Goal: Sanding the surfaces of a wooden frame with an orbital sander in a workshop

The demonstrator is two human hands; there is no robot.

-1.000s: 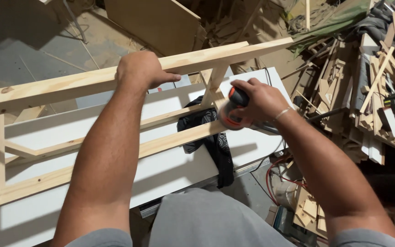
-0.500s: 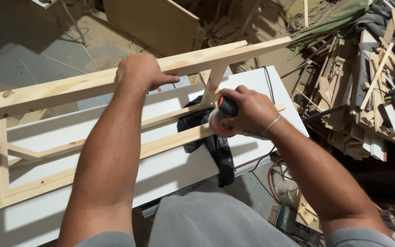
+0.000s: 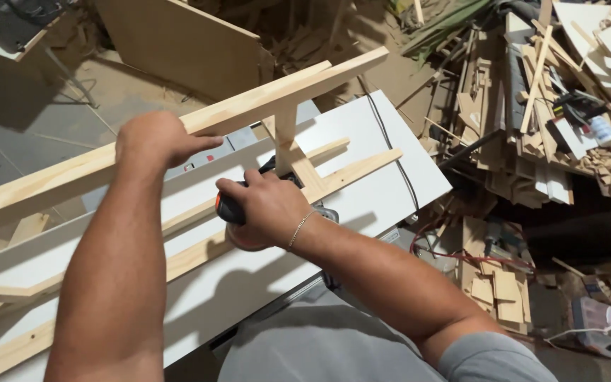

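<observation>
Wood scraps [image 3: 553,120] are lying in a pile beside the white bench [image 3: 390,191]. My left hand [image 3: 157,141] is gripping the top rail of the frame [image 3: 263,102], and my right hand [image 3: 266,209] is grasping the sander [image 3: 229,211], pressing it on the lower rail.

My left hand [image 3: 155,140] is clamped palm-down, fingers curled, forearm extended forward. My right hand [image 3: 266,209] is closed in a full grip, wrist bent, arm crossing inward.

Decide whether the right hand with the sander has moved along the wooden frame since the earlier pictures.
Yes. The right hand and sander slid left along the lower rail, away from the frame's upright post.
</observation>
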